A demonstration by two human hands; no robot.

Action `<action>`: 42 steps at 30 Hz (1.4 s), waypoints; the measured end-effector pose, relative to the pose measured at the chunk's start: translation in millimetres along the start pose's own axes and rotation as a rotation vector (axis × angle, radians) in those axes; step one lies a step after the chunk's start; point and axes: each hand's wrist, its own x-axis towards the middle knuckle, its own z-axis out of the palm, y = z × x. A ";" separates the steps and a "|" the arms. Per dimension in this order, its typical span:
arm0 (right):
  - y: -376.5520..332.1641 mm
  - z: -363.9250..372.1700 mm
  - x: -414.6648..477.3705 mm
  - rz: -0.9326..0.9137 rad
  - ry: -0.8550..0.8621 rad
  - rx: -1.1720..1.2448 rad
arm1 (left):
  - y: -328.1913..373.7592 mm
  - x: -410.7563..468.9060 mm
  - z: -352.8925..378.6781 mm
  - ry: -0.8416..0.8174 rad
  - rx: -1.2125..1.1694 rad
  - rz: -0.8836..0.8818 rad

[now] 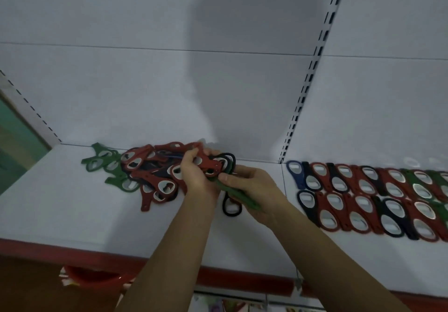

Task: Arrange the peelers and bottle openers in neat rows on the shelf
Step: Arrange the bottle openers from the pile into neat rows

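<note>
L hand (pixel 195 176) gripping red opener (pixel 210 164), R hand (pixel 254 188) pinching green opener (pixel 238 194), loose pile (pixel 150 173) just behind

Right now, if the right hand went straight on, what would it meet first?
Probably the left hand, just ahead of the right hand; the jumbled opener pile lies beyond it.

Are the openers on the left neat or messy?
Messy: the left pile lies heaped, its openers overlapping and pointing at odd angles.
</note>
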 end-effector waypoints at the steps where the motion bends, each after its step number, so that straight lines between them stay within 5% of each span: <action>1: -1.2 -5.0 -7.6 -0.025 0.040 -0.010 | -3.9 -0.6 2.0 0.012 -0.009 0.008; 14: -42.3 -179.3 -136.9 -0.345 0.588 0.214 | -145.9 -62.0 60.7 -0.242 0.067 -0.327; 20: -58.2 -295.8 -217.2 -0.411 0.866 -0.319 | -238.5 -111.8 80.5 -0.346 0.369 -0.416; 25: -78.6 -356.1 -247.4 -0.399 0.731 -0.655 | -296.1 -152.0 90.7 -0.311 0.503 -0.494; 33: -76.8 -399.8 -251.4 -0.401 0.476 -0.828 | -336.4 -181.4 82.7 -0.269 0.433 -0.543; 42: -81.9 -402.6 -257.6 -0.590 0.259 -0.982 | -339.8 -199.4 74.6 -0.160 0.632 -0.338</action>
